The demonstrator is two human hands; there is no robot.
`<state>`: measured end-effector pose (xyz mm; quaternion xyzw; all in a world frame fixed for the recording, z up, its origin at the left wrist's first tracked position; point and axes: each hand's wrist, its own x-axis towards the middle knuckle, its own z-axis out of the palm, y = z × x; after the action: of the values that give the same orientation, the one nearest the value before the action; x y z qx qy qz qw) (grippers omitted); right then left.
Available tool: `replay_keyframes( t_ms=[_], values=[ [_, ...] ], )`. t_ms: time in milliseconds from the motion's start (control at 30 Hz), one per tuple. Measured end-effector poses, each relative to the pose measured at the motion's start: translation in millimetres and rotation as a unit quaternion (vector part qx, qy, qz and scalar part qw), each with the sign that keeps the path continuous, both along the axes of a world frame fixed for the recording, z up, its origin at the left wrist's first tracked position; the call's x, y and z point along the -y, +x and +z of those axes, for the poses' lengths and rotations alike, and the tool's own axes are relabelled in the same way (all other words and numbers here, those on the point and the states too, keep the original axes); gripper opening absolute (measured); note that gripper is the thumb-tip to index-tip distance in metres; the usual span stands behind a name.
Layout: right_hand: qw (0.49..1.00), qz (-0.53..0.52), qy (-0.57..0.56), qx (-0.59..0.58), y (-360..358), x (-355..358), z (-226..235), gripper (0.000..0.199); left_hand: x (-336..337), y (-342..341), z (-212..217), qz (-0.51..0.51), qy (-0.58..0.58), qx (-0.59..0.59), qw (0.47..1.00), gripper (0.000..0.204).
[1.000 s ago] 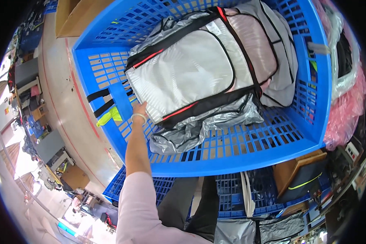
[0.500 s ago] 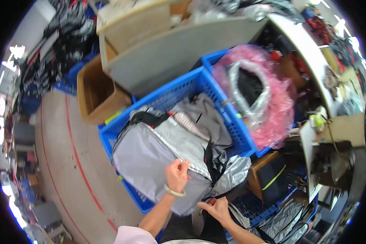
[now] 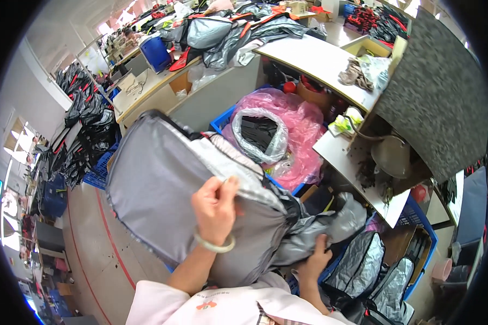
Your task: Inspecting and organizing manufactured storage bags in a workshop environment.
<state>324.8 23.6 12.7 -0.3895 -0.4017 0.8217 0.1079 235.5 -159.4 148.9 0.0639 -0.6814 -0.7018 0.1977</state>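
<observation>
A large bag (image 3: pixel 157 187) with grey lining and silver foil fabric is lifted in front of me, tilted, its broad grey panel facing up. My left hand (image 3: pixel 216 208) pinches its pale edge near the middle, with a light bangle at the wrist. Lower right, my right hand (image 3: pixel 313 262) is closed on the bag's crumpled silver part (image 3: pixel 303 230), thumb on top; some fingers are hidden behind the fabric. A striped roll of light material (image 3: pixel 233 151) lies along the bag's far side.
Beyond the bag, a blue crate holds pink plastic wrap (image 3: pixel 303 124) around a clear bag of black pieces (image 3: pixel 257 132). Silver bags (image 3: pixel 358 265) fill a crate at lower right. A white worktable (image 3: pixel 314 59) and a grey speckled panel (image 3: pixel 436 97) stand right.
The bag has come up out of the blue crate toward me, with both hands on it. My right hand has moved right onto the silver fabric. The view has tilted up.
</observation>
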Motion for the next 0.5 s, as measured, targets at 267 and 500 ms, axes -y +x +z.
replay_keyframes(
  t_ms=[267,500],
  values=[
    [0.817,0.275,0.344,0.372,120,-125,-213,0.054,-171,-69,-165,-0.091,-0.287,0.01,0.954,0.033],
    [0.887,0.032,0.46,-0.028,-28,-116,-91,0.038,-170,-120,-233,-0.181,-0.336,0.031,0.924,0.036]
  ],
)
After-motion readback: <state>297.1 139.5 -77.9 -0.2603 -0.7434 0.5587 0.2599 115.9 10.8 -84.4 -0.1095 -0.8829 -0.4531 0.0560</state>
